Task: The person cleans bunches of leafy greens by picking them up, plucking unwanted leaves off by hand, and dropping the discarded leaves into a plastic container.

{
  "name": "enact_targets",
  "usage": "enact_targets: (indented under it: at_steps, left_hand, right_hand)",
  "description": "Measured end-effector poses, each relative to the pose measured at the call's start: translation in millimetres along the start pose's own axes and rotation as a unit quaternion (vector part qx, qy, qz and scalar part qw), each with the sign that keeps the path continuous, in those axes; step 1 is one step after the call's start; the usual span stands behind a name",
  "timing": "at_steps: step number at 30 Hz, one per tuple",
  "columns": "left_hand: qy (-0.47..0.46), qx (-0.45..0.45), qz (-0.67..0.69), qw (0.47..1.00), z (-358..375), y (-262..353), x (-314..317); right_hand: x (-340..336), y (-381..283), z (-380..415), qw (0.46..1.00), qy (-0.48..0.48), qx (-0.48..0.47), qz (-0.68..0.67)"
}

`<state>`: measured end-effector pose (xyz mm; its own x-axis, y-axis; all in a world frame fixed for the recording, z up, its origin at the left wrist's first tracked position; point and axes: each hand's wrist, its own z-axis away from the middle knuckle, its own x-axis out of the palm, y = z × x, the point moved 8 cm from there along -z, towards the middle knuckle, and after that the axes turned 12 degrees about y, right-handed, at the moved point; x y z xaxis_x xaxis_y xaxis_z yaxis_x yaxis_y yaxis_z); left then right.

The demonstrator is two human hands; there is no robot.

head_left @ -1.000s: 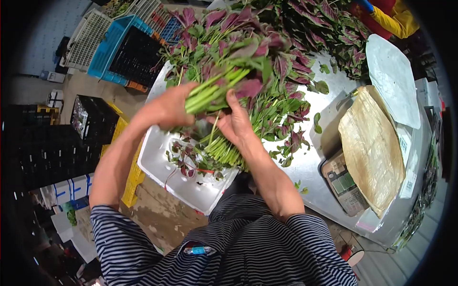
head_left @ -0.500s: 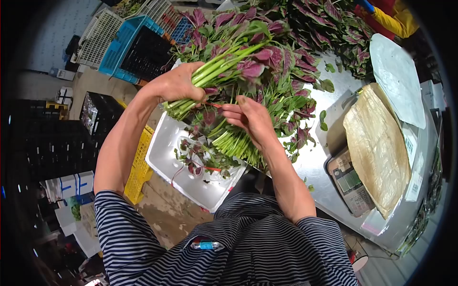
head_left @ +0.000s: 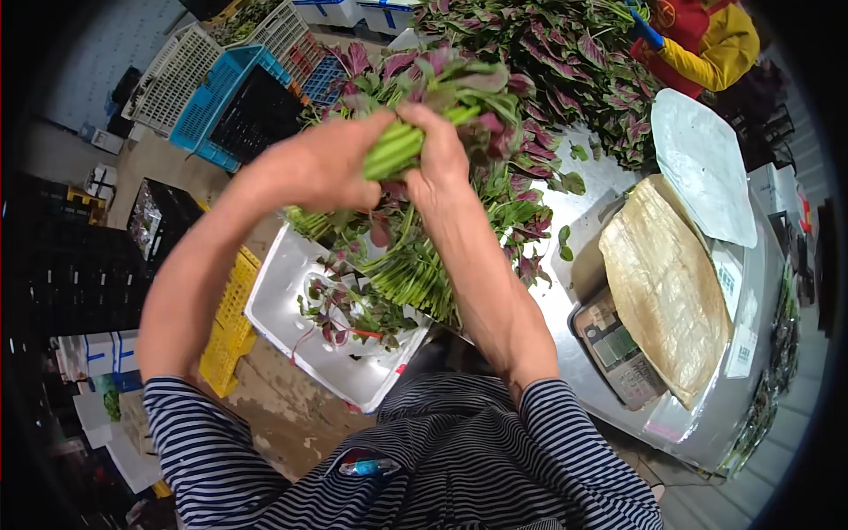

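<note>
Both hands are around a bunch of red amaranth [head_left: 394,152], its cut green stems toward me and its purple-green leaves pointing away. My left hand [head_left: 340,161] is closed on the stems from the left, slightly blurred. Against the bunch's right side, my right hand [head_left: 435,148] has its thumb up over the stems; its other fingers are hidden behind. Below them lies a pile of amaranth stems [head_left: 411,278] on the metal table. A white foam box [head_left: 274,296] under my left arm holds loose leaves and a red strip.
A scale [head_left: 618,349] sits on the metal table [head_left: 548,331], partly under a tan sheet [head_left: 667,287]. More amaranth [head_left: 565,66] is heaped at the back, by a co-worker's yellow sleeve [head_left: 702,66]. Crates [head_left: 208,106] stand at upper left; a yellow crate [head_left: 231,331] is beside the foam box.
My right hand has moved up from the red tie below the bunch onto its stems. The bunch has turned so its cut ends face me. The red tie between my hands no longer shows.
</note>
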<state>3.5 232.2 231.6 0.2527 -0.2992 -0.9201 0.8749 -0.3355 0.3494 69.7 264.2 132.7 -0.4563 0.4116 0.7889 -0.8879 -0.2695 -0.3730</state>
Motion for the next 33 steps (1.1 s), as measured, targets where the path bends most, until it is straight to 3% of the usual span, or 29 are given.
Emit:
enact_targets:
  at_steps: [2, 4, 6, 10, 12, 18, 21, 23, 24, 26, 29, 31, 32, 33]
  left_hand:
    - [0.000, -0.003, 0.020, 1.000, 5, 6, -18]
    - [0.080, 0.040, 0.088, 0.992, 12, 17, -45]
    - [0.108, 0.043, 0.123, 0.986, 19, 19, -43]
    - [0.198, 0.046, 0.221, 0.954, 46, 6, -17]
    - [0.221, 0.054, 0.257, 0.939, 61, 7, 4]
    - [0.270, 0.010, 0.421, 0.866, 107, -8, 27]
    - [0.286, 0.005, 0.423, 0.860, 142, -20, 22]
    - [0.302, -0.003, 0.420, 0.856, 164, -35, 18]
    - [0.320, -0.016, 0.475, 0.820, 175, -50, 18]
    - [0.356, -0.041, 0.572, 0.738, 195, -81, 21]
    - [0.342, -0.081, 0.591, 0.726, 198, -116, 36]
    - [0.307, -0.093, 0.599, 0.734, 188, -113, 42]
    - [0.345, -0.100, 0.630, 0.688, 185, -119, 47]
    - [0.382, -0.106, 0.659, 0.639, 187, -131, 56]
  right_hand:
    - [19, -17, 9, 1.000, 0.010, -0.025, 0.009]
    - [47, -32, 15, 0.997, -0.047, -0.065, 0.018]
    - [57, -38, 23, 0.992, -0.082, -0.088, 0.023]
    - [44, -36, 42, 0.982, -0.044, -0.136, 0.124]
    - [35, -34, 50, 0.959, -0.078, -0.171, 0.211]
    - [25, -25, 58, 0.922, -0.155, -0.171, 0.310]
    - [27, -25, 66, 0.898, -0.193, -0.186, 0.349]
    - [41, -26, 85, 0.855, -0.279, -0.242, 0.365]
    - [49, -24, 95, 0.829, -0.324, -0.267, 0.368]
    - [57, -8, 107, 0.826, -0.369, -0.232, 0.358]
    - [55, 33, 120, 0.832, -0.418, -0.148, 0.334]
    - [43, 72, 119, 0.782, -0.416, -0.138, 0.443]
    - [34, 92, 119, 0.749, -0.415, -0.130, 0.500]
    - [26, 110, 120, 0.748, -0.419, -0.108, 0.503]
